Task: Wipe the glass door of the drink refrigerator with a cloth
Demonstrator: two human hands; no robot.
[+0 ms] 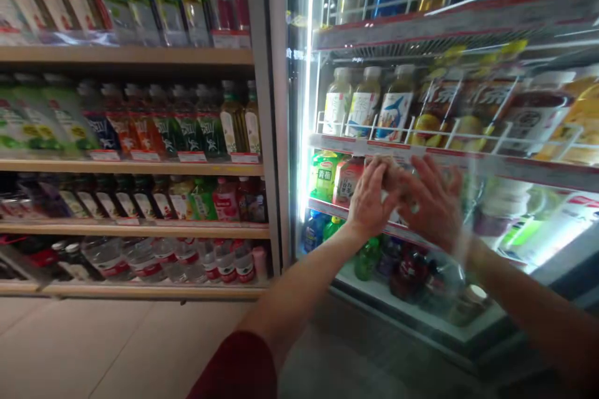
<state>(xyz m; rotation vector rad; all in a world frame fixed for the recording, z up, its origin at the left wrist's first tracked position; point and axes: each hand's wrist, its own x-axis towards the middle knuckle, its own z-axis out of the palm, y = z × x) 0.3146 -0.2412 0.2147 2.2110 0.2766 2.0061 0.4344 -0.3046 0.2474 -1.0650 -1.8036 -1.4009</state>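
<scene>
Both my hands are raised in front of the lit drinks fridge, close together at the shelf below the tea bottles. My left hand [373, 194] reaches up with its fingers out and slightly bent, the thumb apart. Just right of it is my right hand [433, 204], blurred, fingers spread and overlapping the left fingertips in view. I make out nothing held in either; whether they touch the glass I cannot tell. Beside the left hand stand a red-labelled bottle [347, 184] and a green-labelled bottle [324, 176]. The hands hide the bottles behind them.
Above stand light-capped tea bottles [367, 103] behind a white wire rail [339, 126]. Dark and green bottles fill the fridge's bottom shelf [449, 312]. Wooden shelves [140, 167] with several rows of drinks stand at the left, over a tiled floor [93, 336].
</scene>
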